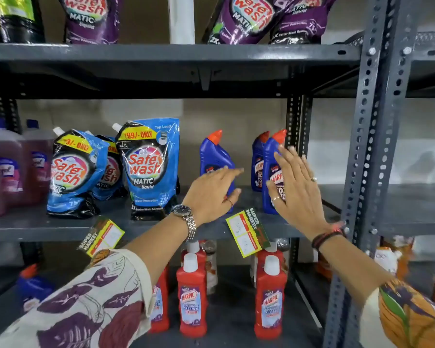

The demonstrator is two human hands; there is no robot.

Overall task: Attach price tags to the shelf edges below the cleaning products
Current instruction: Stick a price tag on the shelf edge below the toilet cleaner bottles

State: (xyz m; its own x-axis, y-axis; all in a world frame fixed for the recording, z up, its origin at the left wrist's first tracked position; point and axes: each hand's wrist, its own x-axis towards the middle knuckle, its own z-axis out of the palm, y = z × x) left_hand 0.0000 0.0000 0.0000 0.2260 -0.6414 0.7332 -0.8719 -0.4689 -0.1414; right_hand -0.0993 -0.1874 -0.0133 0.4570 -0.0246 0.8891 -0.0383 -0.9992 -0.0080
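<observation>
My left hand (211, 194) wraps around the lower body of a blue toilet cleaner bottle (214, 154) with a red cap, standing on the middle shelf. My right hand (296, 192) is flat, fingers spread, against the front of two more blue toilet cleaner bottles (270, 156) beside the rear shelf post. Two yellow and green price tags hang tilted on the grey shelf edge (35, 234): one tag (102, 237) below the blue detergent pouches (148, 169), the other tag (248, 232) between my wrists.
Purple bottles (8, 169) stand at the far left of the middle shelf. Red cleaner bottles (192, 295) fill the shelf below, purple detergent pouches (246, 18) the shelf above. A perforated grey upright (369, 146) rises just right of my right arm.
</observation>
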